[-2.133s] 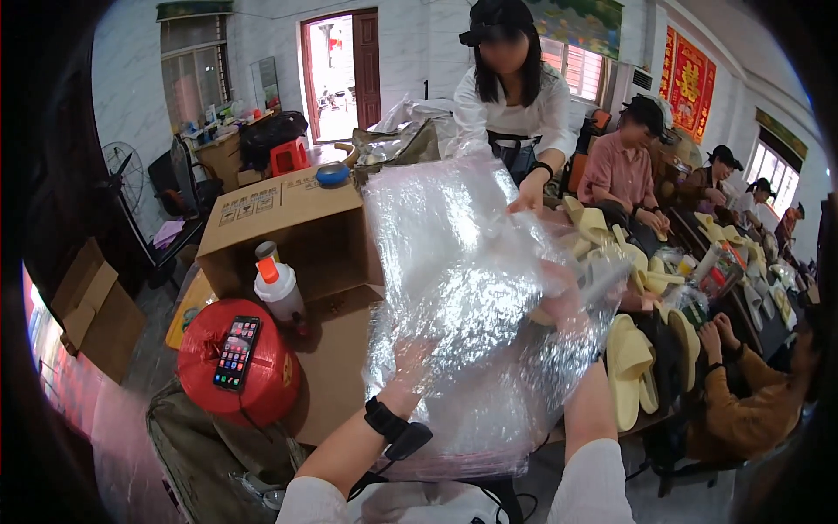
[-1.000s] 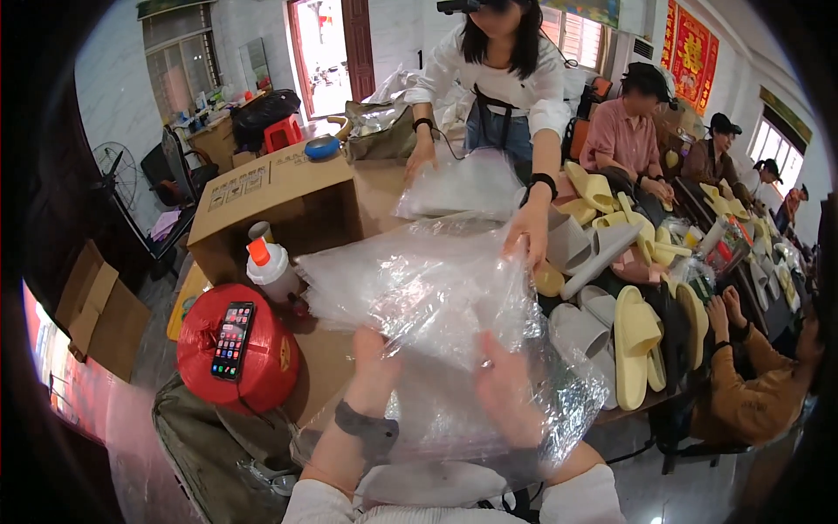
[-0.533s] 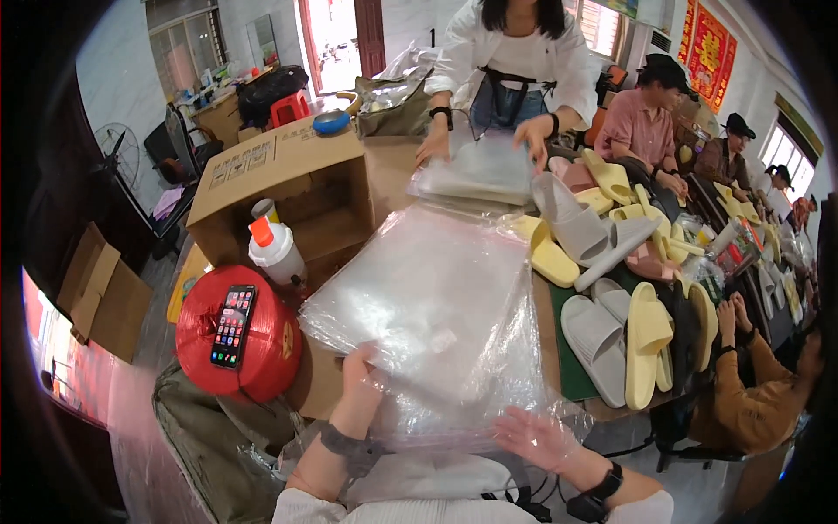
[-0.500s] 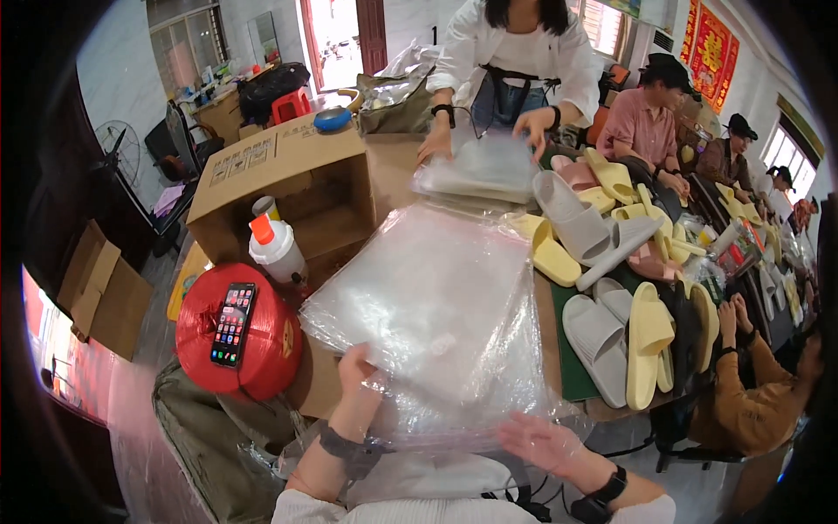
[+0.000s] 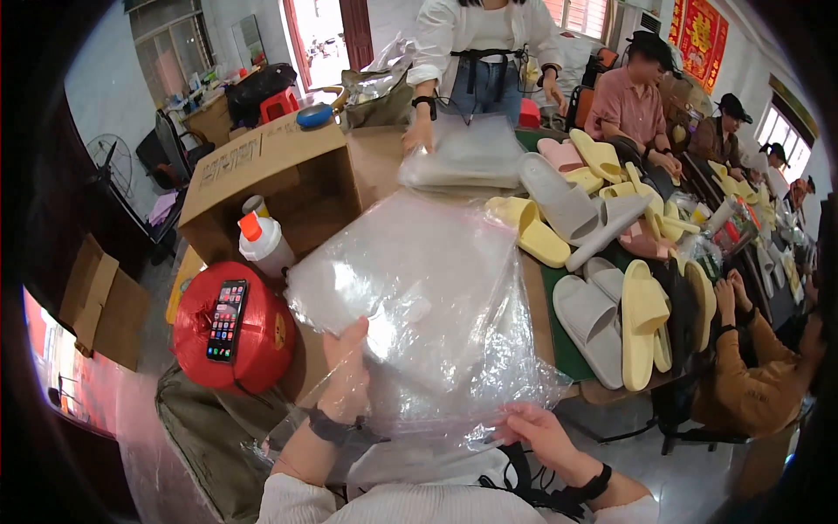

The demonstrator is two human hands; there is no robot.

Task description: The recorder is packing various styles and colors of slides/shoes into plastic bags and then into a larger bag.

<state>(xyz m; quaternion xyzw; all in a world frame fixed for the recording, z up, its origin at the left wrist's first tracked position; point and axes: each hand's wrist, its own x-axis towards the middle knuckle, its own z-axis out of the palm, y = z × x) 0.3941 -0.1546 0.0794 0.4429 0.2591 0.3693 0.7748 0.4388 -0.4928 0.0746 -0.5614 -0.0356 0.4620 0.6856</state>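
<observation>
Clear plastic sheets (image 5: 410, 279): likely light, limp, slippery; best gripped along edge at right hand (image 5: 539, 434), pinched there; cannot tell grip of left hand (image 5: 345, 371).

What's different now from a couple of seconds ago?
The clear plastic, held up earlier, came down and lies flatter. The right hand, spread a moment ago, curls at its near edge. The co-worker's hand that was on the plastic drew back. The phone stayed on the red roll, the bottle beside it.
</observation>
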